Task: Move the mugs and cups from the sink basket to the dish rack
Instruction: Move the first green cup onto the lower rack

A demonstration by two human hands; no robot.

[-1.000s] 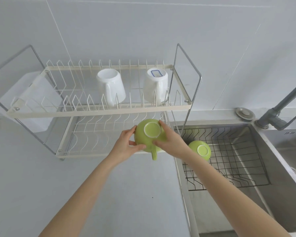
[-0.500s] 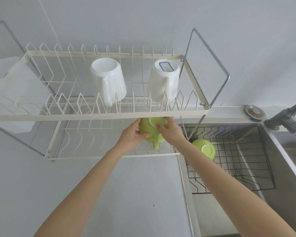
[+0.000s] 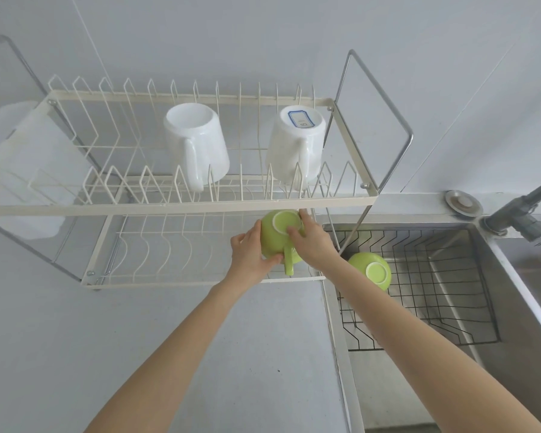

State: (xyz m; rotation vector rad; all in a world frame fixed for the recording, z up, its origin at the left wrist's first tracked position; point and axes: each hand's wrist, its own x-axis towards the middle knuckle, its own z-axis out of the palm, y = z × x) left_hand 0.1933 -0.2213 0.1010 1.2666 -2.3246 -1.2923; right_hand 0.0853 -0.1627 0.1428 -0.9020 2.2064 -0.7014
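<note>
An upside-down green cup [image 3: 280, 237] is held at the right end of the dish rack's lower tier [image 3: 175, 278], handle pointing toward me. My left hand [image 3: 250, 256] grips its left side and my right hand [image 3: 313, 242] its right side and base. A second green cup [image 3: 370, 273] lies upside down in the black wire sink basket [image 3: 434, 307]. Two white mugs [image 3: 197, 150] [image 3: 294, 145] stand upside down on the rack's upper tier [image 3: 169, 207].
The steel sink [image 3: 512, 323] holds the basket at the right, with a grey faucet [image 3: 525, 210] and a round metal cap [image 3: 463, 203] behind it. A white plastic tray [image 3: 22, 170] hangs on the rack's left end. Grey counter [image 3: 138, 354] lies in front.
Both hands have carried the green cup forward from in front of the rack to under the upper tier, over the lower tier's right end. My head has moved closer.
</note>
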